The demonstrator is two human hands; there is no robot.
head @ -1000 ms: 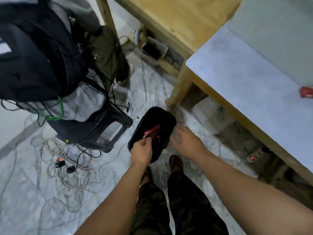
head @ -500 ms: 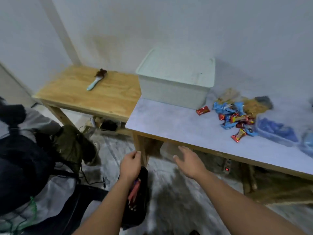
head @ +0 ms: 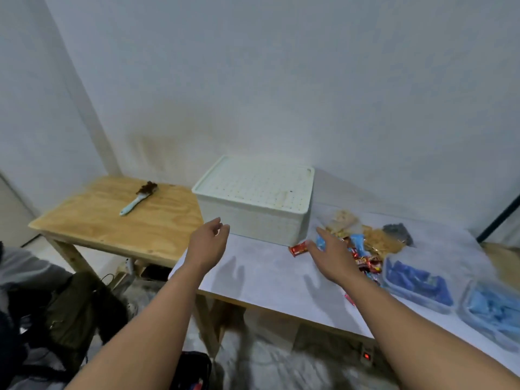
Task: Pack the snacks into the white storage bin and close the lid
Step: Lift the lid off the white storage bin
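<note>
Both hands empty above the worktop's near edge

Left hand point(head: 208, 242) hovered loosely curled before the lidded white storage bin point(head: 254, 199); bare worktop point(head: 270, 280) lay between; right hand point(head: 332, 253) spread flat over the snacks point(head: 363, 249) beside the bin

No text can be read; the print on the snack wrappers point(head: 363, 258) is too blurred

1. The white storage bin point(head: 254, 218) is set upright at the back of the grey tabletop, against the wall.
2. Its perforated lid point(head: 257, 185) is seated flat on top.
3. The snacks point(head: 363, 246), in mixed wrappers, are heaped just right of it; one red bar point(head: 298, 248) is laid nearest its corner.
</note>
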